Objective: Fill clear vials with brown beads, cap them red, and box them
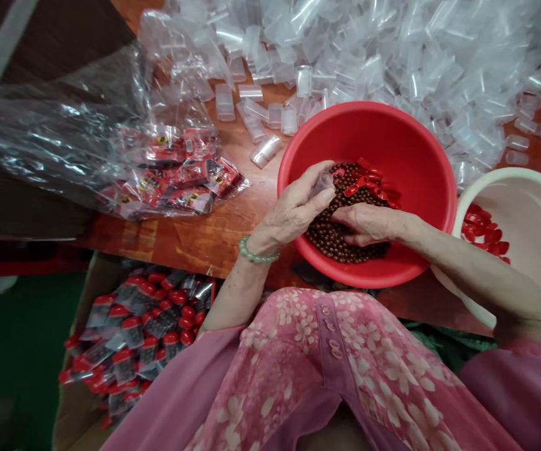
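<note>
A small clear plastic container [325,182] is gripped between the thumb and fingers of my left hand [293,203], over the left rim of a red bowl [406,138]. Small round brown balls [331,241] fill the bottom of that bowl. My right hand [367,222] reaches in among them from the right, its fingers curled and the fingertips partly hidden by the balls. Just beyond my right hand, several red plastic caps [368,181] lie on top of the balls. A green bead bracelet [257,252] circles my left wrist.
Clear empty containers [383,56] are heaped across the back of the wooden table [195,250]. Red printed packets [171,169] in clear plastic lie left. A white tub [533,207] with red caps stands right. Below left, a cardboard box [75,376] holds red-capped containers [143,319].
</note>
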Motion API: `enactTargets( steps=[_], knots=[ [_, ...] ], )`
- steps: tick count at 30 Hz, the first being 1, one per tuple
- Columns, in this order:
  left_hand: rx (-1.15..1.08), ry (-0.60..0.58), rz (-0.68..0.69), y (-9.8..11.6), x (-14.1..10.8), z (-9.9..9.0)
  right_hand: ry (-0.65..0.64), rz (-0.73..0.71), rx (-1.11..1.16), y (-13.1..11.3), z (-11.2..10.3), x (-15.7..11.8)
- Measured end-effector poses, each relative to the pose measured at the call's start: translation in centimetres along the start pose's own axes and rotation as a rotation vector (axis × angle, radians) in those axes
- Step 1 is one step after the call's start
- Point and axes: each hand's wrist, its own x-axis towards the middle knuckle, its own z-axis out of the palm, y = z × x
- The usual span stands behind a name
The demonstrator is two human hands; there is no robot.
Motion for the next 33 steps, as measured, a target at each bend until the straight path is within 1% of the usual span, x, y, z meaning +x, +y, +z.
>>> enactTargets(
  steps=[3,5,8,12,14,16,19,21,23,25,28,31,33],
  knots=[
    [-0.049,0.005,0.042,-0.2,0.2,0.0,0.115,-0.059,0.237,0.0,0.0,0.1],
    [-0.018,0.036,0.057,-0.3,0.2,0.2,0.172,-0.082,0.394,0.0,0.0,-0.3],
    [0.083,0.038,0.064,-0.5,0.2,0.4,0.217,-0.079,0.604,-0.4,-0.5,-1.4],
    [0.221,0.102,0.117,-0.5,-0.1,0.5,0.301,-0.051,0.781,-0.9,-1.2,-3.1],
    [0.224,0.081,0.119,-0.2,-0.3,0.5,0.384,-0.062,0.849,-0.9,-1.3,-3.6],
    [0.203,-0.016,0.108,0.1,-0.6,0.4,0.466,-0.089,0.886,-1.0,-1.1,-3.7],
    [0.176,-0.186,0.089,0.4,-0.9,0.5,0.543,-0.141,0.813,-1.3,-1.1,-3.6],
    [0.186,-0.214,0.085,0.3,-0.9,0.6,0.584,-0.167,0.723,-1.5,-1.2,-3.5],
    [0.175,-0.187,0.064,0.1,-0.9,0.7,0.625,-0.178,0.667,-1.9,-1.3,-3.3],
    [0.124,-0.152,0.028,0.0,-0.9,0.9,0.649,-0.152,0.683,-2.2,-1.4,-3.4],
    [0.061,-0.151,0.010,0.2,-0.9,0.8,0.660,-0.069,0.853,-2.5,-1.6,-3.8],
    [0.037,-0.203,0.032,0.6,-0.8,0.6,0.597,-0.010,1.025,-2.7,-1.9,-4.5],
    [0.060,-0.242,0.031,0.8,-0.7,0.5,0.546,0.020,1.075,-2.7,-2.2,-4.9]
  ],
)
